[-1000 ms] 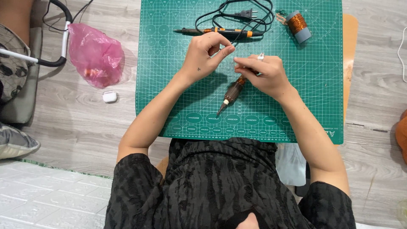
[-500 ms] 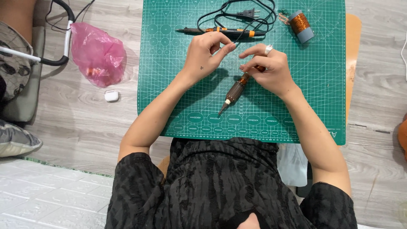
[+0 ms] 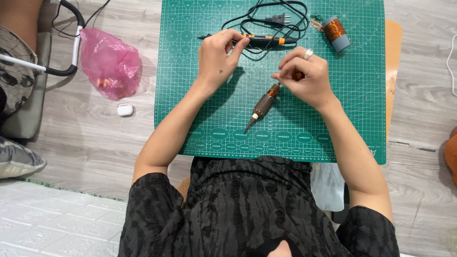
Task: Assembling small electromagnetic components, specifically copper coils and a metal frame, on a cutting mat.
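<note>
A green cutting mat (image 3: 342,123) lies on the floor in front of me. My left hand (image 3: 218,58) reaches to the mat's far side, its fingers curled over a black and orange soldering iron (image 3: 263,41). My right hand (image 3: 307,76) pinches the upper end of a small motor rotor (image 3: 264,103) with copper windings. The rotor lies tilted, and its thin shaft tip points down-left onto the mat.
The iron's black cable and plug (image 3: 278,19) are coiled at the mat's far edge, beside a spool of copper wire (image 3: 335,31). Left of the mat lie a pink plastic bag (image 3: 109,62), a small white case (image 3: 124,110) and a shoe (image 3: 19,159).
My left hand has left the rotor and moved up to the soldering iron. My right hand has shifted slightly right while still holding the rotor.
</note>
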